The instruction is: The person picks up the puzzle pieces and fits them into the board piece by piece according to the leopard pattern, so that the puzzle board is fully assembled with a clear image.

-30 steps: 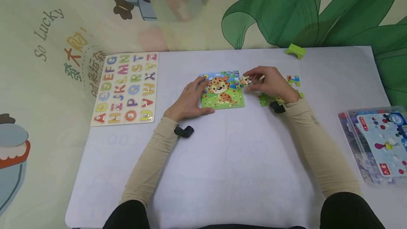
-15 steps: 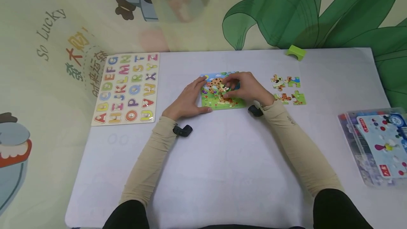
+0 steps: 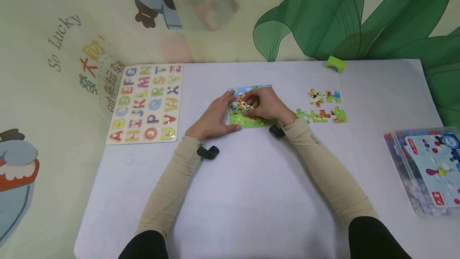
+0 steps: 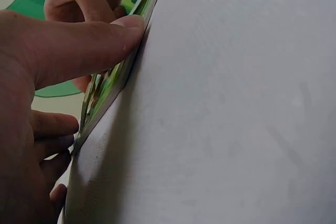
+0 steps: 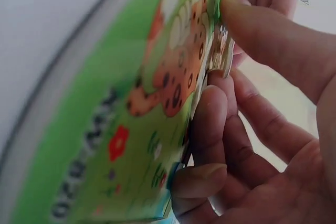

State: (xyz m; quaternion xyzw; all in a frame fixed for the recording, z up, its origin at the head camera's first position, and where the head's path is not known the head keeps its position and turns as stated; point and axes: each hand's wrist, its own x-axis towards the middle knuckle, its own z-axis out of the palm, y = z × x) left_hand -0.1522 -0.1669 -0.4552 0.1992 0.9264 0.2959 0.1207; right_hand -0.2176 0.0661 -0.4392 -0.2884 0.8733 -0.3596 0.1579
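A jigsaw board (image 3: 251,122) with a spotted cub on green grass lies near the table's middle; its printed surface also fills much of the right wrist view. My left hand (image 3: 216,118) rests along the board's left side, fingers spread toward the far corner and thumb at the near edge. Over the board, my right hand (image 3: 267,105) pinches a jigsaw piece (image 5: 229,56) between thumb and fingers, low against the picture. That piece is partly hidden by the fingers, and whether it sits flat cannot be told.
Several loose jigsaw pieces (image 3: 320,116) lie right of the board. An alphabet board (image 3: 147,105) lies at the left, a green arch block (image 3: 336,64) at the far edge. A clear plastic box (image 3: 424,171) stands at the right.
My right hand has come left from beside the loose pieces, carrying a jigsaw piece over the board. My left hand has stayed at the board's left side.
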